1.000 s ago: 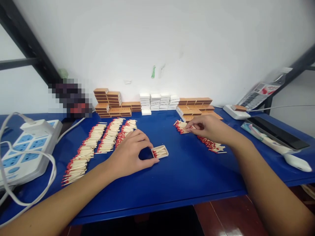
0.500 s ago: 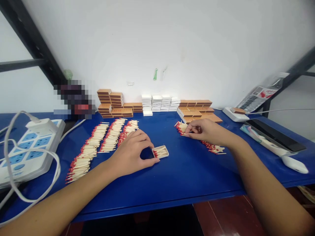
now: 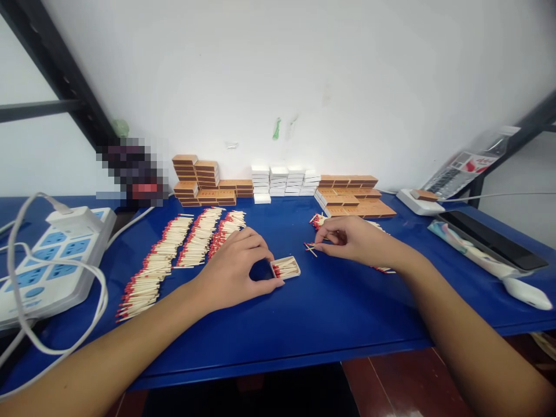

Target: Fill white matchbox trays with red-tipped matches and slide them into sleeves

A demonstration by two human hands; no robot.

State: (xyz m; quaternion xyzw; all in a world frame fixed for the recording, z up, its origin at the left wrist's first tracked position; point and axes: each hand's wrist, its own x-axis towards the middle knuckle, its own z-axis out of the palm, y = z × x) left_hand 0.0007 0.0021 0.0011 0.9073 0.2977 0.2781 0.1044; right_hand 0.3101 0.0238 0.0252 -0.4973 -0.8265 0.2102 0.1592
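My left hand (image 3: 237, 266) grips the left end of a small white matchbox tray (image 3: 297, 273) between thumb and fingers. Red-headed matches (image 3: 284, 269) lie inside that tray, with part of it bare. To its right, my right hand (image 3: 347, 238) pinches a few matches (image 3: 310, 249) between thumb and fingertips, their red heads pointing left. A pile of loose matches (image 3: 318, 220) lies behind the right hand and is partly hidden by it. Left of my left hand, long rows of matches (image 3: 165, 255) are spread on the blue table (image 3: 260, 341).
Along the wall stand stacked brown matchboxes (image 3: 204, 197), white trays (image 3: 278, 180) and more brown boxes (image 3: 351, 200). A power strip (image 3: 56, 260) with looping white cables sits at the left. On the right lie a phone (image 3: 490, 240), a white adapter (image 3: 417, 202) and a plastic bottle (image 3: 473, 162).
My right hand has moved from the match pile slightly left and toward me, bringing a few matches out of it. The left hand stays on the tray.
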